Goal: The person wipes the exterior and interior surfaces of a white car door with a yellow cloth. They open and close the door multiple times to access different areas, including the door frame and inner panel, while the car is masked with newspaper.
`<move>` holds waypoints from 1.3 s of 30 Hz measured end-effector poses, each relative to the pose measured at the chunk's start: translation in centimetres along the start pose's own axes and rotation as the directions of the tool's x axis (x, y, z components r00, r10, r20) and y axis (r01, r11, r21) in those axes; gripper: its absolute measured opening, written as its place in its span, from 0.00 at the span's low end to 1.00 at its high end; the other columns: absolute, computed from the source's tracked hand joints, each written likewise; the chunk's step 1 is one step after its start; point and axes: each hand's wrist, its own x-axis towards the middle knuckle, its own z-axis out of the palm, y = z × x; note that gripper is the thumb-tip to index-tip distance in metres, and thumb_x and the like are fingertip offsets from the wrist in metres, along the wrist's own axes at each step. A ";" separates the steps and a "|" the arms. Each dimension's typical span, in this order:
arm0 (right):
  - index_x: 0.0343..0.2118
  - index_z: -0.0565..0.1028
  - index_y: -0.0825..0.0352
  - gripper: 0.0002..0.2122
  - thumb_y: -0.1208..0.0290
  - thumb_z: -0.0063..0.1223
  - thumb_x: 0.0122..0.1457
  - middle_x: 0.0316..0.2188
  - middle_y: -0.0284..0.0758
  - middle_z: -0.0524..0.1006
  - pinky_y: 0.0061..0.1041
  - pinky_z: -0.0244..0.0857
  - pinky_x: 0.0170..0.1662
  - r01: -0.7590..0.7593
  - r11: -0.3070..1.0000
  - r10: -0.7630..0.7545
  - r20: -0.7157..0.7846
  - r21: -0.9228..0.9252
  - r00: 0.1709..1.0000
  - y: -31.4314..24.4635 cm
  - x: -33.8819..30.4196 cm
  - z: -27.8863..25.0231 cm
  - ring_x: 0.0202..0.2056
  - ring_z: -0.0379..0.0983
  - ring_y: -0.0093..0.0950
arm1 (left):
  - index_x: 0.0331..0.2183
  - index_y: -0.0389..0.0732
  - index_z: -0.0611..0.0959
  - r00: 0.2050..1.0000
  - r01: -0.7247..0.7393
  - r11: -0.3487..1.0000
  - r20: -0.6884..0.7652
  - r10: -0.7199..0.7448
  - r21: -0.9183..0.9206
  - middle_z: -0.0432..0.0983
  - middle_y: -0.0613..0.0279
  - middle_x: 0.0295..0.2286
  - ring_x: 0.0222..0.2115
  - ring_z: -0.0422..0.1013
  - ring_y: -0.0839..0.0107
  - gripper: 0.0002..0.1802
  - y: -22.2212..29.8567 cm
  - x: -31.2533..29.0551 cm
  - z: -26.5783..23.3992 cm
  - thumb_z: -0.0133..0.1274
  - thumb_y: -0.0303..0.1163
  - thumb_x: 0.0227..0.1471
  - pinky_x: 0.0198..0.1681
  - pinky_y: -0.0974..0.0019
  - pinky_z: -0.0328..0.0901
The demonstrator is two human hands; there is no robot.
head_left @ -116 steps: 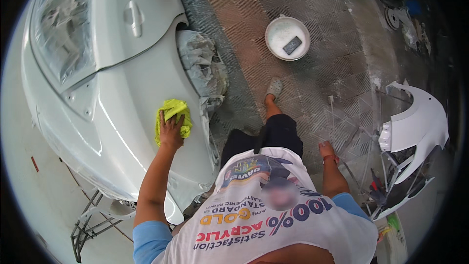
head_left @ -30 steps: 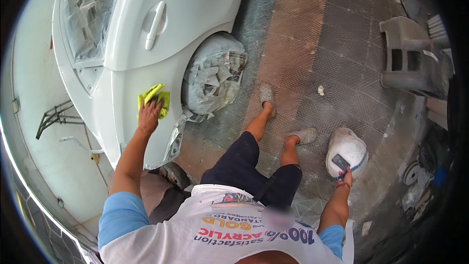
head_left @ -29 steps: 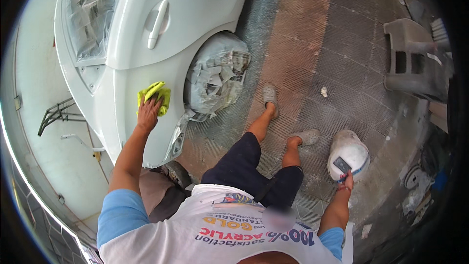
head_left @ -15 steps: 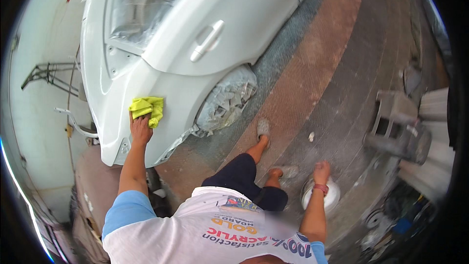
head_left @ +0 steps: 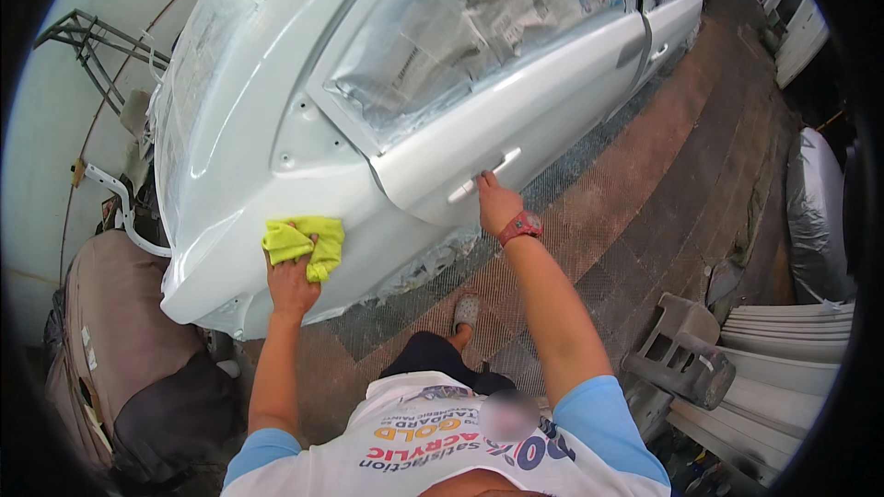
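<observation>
White car body [head_left: 276,175], windows masked with newspaper [head_left: 460,46]. Left hand [head_left: 293,283]: fingers closed on a yellow cloth [head_left: 304,244], pressed flat against the rear panel. Right hand [head_left: 497,205]: fingers curled at the door handle [head_left: 483,177], red wristwatch [head_left: 520,226] on wrist. Grey plastic crate [head_left: 681,364] near right, on the floor.

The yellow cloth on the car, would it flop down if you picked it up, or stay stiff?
The yellow cloth would probably flop: it lies bunched in soft folds under the left hand, against the white car body. It looks thin, so likely light for its size. It should slide easily, since the panel looks smooth, and it seems neither breakable nor apt to roll.
</observation>
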 end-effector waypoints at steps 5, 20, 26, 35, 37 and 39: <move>0.63 0.71 0.62 0.28 0.81 0.55 0.57 0.68 0.39 0.68 0.45 0.79 0.48 0.008 0.996 -0.009 -0.012 -0.090 1.000 0.4 1.4 1.9 0.46 0.84 0.45 | 0.67 0.58 0.77 1.000 -0.016 0.999 -0.023 0.015 -0.048 0.59 0.45 0.72 0.71 0.57 0.44 0.45 -0.7 0.0 0.2 0.63 0.36 0.45 0.77 0.34 0.41; 0.68 0.70 0.62 0.34 0.86 0.49 0.54 0.73 0.38 0.65 0.43 0.73 0.63 -0.278 0.955 0.293 -0.169 0.107 0.941 18.9 -30.5 -3.7 0.65 0.72 0.46 | 0.74 0.51 0.65 0.973 0.169 0.976 -0.133 -0.187 -0.136 0.66 0.36 0.65 0.68 0.58 0.34 0.51 4.1 2.2 0.2 0.61 0.35 0.49 0.74 0.36 0.46; 0.75 0.60 0.67 0.27 0.57 0.34 0.79 0.75 0.46 0.59 0.42 0.48 0.77 0.031 0.480 0.850 -0.473 0.877 0.232 20.2 -44.5 -4.6 0.75 0.54 0.40 | 0.74 0.54 0.65 0.930 0.207 0.957 -0.261 -0.257 -0.205 0.68 0.39 0.64 0.67 0.60 0.37 0.48 5.4 9.6 -1.2 0.59 0.38 0.54 0.74 0.37 0.47; 0.80 0.45 0.65 0.45 0.30 0.14 0.74 0.81 0.46 0.42 0.42 0.32 0.80 -0.055 0.473 0.850 -0.472 0.879 -0.236 25.0 -43.2 -14.2 0.80 0.39 0.42 | 0.73 0.56 0.68 0.950 0.207 0.967 -0.268 -0.161 0.151 0.76 0.49 0.62 0.66 0.66 0.52 0.42 5.3 20.8 -8.5 0.54 0.44 0.58 0.77 0.36 0.39; 0.80 0.44 0.64 0.47 0.27 0.15 0.71 0.81 0.46 0.42 0.42 0.31 0.80 0.045 0.384 0.894 -0.359 0.922 -0.268 28.2 -43.9 -16.6 0.80 0.38 0.42 | 0.72 0.56 0.70 0.966 0.187 0.951 -0.220 -0.133 0.245 0.76 0.51 0.62 0.67 0.66 0.52 0.40 6.0 22.5 -9.7 0.53 0.46 0.59 0.77 0.35 0.38; 0.79 0.45 0.67 0.48 0.27 0.17 0.71 0.80 0.48 0.43 0.39 0.32 0.80 0.212 0.434 0.885 -0.370 0.876 -0.281 32.9 -42.8 -18.6 0.80 0.38 0.43 | 0.71 0.56 0.72 0.966 0.165 0.929 -0.246 -0.084 0.331 0.75 0.52 0.63 0.67 0.65 0.53 0.38 6.6 24.5 -10.7 0.51 0.47 0.59 0.77 0.35 0.37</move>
